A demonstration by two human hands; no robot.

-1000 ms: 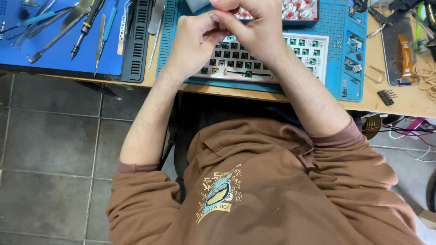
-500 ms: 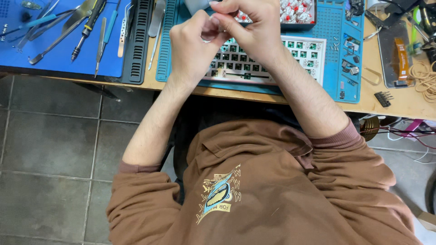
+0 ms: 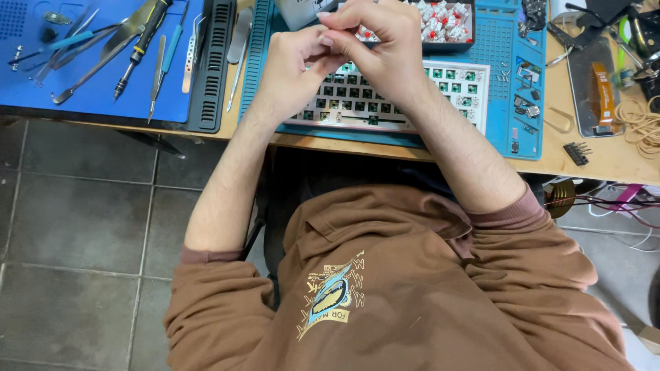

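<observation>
keyboard plate (image 3: 440,89) sits on the work mat (image 3: 509,137), switch tray (image 3: 447,20) right behind it, hand tools (image 3: 124,48) off left.

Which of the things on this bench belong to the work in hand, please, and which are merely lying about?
In use: left hand, right hand, keyboard plate, tray of switches.
Lying about: hand tools on blue mat, coiled cord.

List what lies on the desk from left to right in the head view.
Hand tools → black ridged tray → left hand → right hand → small parts → black comb-like part → orange cord coil.
</observation>
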